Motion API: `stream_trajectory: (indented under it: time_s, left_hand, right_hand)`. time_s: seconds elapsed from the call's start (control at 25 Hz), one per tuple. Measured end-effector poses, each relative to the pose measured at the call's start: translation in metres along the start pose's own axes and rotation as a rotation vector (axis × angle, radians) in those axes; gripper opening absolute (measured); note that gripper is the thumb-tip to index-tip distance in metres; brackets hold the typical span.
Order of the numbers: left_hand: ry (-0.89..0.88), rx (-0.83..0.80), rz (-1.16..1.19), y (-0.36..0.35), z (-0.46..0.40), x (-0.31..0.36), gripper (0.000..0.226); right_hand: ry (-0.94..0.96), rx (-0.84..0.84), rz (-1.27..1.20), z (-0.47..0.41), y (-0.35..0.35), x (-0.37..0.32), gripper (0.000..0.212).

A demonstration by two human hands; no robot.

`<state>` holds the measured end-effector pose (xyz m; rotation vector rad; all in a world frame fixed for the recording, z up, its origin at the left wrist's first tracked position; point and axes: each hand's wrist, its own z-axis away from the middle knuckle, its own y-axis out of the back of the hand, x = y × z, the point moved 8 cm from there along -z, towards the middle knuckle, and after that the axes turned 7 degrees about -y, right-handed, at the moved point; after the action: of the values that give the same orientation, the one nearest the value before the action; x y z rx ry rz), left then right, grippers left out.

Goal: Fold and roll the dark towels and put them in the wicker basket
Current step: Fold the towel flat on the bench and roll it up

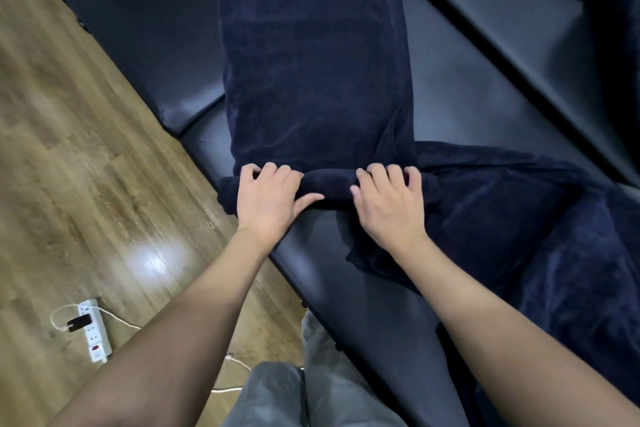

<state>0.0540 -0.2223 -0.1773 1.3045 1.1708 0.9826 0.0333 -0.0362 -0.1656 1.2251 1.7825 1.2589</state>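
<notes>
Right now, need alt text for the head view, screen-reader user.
Two bare hands, the left hand and the right hand, curl over the rolled near end of a folded dark towel lying on a black padded bench. A second dark towel lies crumpled to the right; a white power strip sits on the wooden floor.

We reach both bare forearms forward from six o'clock. Our left hand (268, 198) lies palm down, fingers curled toward twelve, thumb out toward three; our right hand (389, 199) mirrors it just beside, fingers bent.
</notes>
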Motion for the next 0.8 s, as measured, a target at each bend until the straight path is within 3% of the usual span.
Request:
stream_trajectory:
  time_s: [0.08, 0.16, 0.4, 0.56, 0.72, 0.8]
  left_hand:
    - [-0.006, 0.007, 0.01, -0.001, -0.01, -0.003, 0.074]
    - [0.008, 0.019, 0.02, 0.003, -0.018, -0.007, 0.075]
    - [0.057, 0.042, -0.011, 0.009, -0.014, 0.019, 0.038]
    - [0.117, -0.046, 0.048, 0.011, -0.045, 0.003, 0.053]
    - [0.147, -0.233, 0.077, 0.004, -0.064, -0.006, 0.052]
    - [0.173, -0.293, 0.102, 0.0, -0.066, -0.007, 0.05]
  right_hand:
    - [-0.024, -0.073, 0.038, 0.009, -0.008, 0.002, 0.047]
    - [-0.018, -0.099, 0.045, 0.001, -0.012, 0.004, 0.047]
    - [0.042, -0.176, 0.017, -0.046, -0.024, 0.008, 0.049]
    - [0.028, -0.232, -0.011, -0.058, -0.029, 0.011, 0.049]
    - [0.038, -0.06, 0.04, -0.04, -0.01, 0.0, 0.029]
    - [0.05, -0.063, 0.049, -0.029, -0.015, -0.008, 0.037]
